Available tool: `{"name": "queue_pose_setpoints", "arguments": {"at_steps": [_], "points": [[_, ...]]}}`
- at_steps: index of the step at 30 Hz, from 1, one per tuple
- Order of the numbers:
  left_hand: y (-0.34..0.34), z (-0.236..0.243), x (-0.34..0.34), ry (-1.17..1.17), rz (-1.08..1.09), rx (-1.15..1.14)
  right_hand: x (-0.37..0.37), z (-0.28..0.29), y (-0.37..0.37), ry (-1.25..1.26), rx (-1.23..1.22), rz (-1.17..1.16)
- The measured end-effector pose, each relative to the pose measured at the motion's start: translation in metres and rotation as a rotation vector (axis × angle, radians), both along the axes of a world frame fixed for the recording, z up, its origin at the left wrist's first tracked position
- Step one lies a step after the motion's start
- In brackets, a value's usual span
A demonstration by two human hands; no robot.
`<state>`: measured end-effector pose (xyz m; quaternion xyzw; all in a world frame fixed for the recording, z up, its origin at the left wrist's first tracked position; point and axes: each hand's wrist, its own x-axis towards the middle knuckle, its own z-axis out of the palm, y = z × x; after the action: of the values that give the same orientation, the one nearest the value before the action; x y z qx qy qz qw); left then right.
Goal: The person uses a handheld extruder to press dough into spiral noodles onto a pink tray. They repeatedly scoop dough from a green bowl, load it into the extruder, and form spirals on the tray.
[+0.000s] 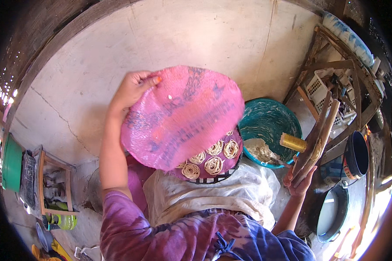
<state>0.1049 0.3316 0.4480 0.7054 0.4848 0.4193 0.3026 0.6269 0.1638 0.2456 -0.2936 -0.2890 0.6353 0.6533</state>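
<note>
My left hand grips the upper-left edge of a round pink sheet with dark print, lifted over coiled noodle nests. The nests lie on purple material in a dark lattice tray above the pale cloth on my lap, partly hidden by the sheet. My right hand is closed around the lower end of a long wooden tool with a yellow cylinder on it, beside a teal basin that holds pale dough.
At the right stand a wooden rack with a white crate, a dark bucket and a wide dark tub. At the left are a green basin and a low wooden stool. A pale cracked surface spreads ahead.
</note>
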Motion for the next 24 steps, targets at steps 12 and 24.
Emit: {"name": "queue_pose_setpoints", "arguments": {"at_steps": [12, 24], "points": [[0.094, -0.233, -0.008, -0.144, -0.069, -0.443, -0.002, -0.001, 0.017, -0.117, -0.047, 0.013], [0.095, -0.244, -0.026, 0.499, 0.053, -0.14, -0.019, -0.003, 0.038, -0.282, -0.134, 0.129]]}}
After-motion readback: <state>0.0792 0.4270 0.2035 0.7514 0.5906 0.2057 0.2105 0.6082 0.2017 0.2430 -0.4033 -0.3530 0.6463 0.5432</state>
